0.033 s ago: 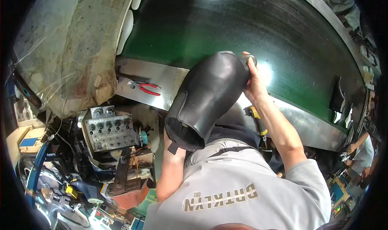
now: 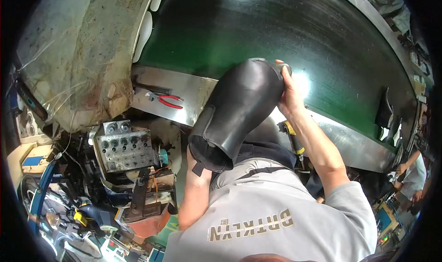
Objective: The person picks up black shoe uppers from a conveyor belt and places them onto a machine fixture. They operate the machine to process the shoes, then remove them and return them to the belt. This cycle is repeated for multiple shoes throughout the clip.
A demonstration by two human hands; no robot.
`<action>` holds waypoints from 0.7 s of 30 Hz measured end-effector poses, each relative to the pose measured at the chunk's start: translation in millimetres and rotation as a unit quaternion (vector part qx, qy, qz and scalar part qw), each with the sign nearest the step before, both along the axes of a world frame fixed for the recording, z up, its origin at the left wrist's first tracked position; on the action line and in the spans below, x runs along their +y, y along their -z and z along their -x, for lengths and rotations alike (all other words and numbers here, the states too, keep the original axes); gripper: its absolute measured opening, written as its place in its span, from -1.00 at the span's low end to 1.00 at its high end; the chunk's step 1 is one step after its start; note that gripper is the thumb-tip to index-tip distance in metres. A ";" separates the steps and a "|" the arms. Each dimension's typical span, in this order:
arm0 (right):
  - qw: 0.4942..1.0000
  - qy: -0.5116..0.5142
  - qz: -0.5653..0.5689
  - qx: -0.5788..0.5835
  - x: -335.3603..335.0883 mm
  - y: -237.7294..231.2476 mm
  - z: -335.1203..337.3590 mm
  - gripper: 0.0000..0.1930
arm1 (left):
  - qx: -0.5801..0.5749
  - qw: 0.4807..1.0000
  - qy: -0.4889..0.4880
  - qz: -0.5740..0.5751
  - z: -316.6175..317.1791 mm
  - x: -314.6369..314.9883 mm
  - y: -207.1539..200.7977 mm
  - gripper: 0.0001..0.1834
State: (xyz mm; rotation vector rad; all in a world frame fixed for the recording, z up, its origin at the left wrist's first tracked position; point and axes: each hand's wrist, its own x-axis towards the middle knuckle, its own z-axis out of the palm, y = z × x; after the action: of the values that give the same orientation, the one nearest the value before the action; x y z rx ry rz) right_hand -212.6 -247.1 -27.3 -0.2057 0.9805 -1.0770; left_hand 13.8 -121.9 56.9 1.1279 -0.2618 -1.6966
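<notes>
A black leather boot (image 2: 246, 94) is held up in front of my body, tilted, with its open shaft end toward me at the lower left. A stitched edge runs along the shaft, and a small pull tab (image 2: 198, 169) sticks out from the opening's rim. My right hand (image 2: 291, 92) grips the far end of the boot, its thumb over a rounded part at the tip. Coming up on the left, my left forearm (image 2: 195, 188) passes behind the shaft; the boot hides that hand and its fingers.
Behind the boot runs a dark green conveyor belt (image 2: 294, 36) with a metal edge (image 2: 354, 147). Red-handled pliers (image 2: 170, 101) lie on its left part. A machine with a knob panel (image 2: 126, 149) stands at left, and a yellow and black power tool (image 2: 294, 137) hangs by my right forearm.
</notes>
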 end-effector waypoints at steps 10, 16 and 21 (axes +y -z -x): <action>0.999 -0.023 -0.048 0.004 24.0 -23.1 -5.4 -0.59 | 0.203 0.977 -0.063 -0.024 -4.8 55.7 44.4 -0.52; 0.997 -0.073 0.035 0.018 22.4 -5.6 -1.2 -0.56 | -0.089 0.994 -0.052 0.032 4.0 53.2 41.2 -0.58; 0.988 -0.074 0.027 0.136 22.1 12.0 -19.6 -0.46 | 0.146 0.958 -0.229 -0.095 -2.5 60.1 52.2 -0.62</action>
State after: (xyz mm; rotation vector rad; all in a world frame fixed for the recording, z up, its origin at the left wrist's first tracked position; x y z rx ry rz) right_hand -193.0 -225.0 -39.4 -0.4716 1.1607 -0.9542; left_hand 16.3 -61.8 4.7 0.9651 0.3337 -1.4609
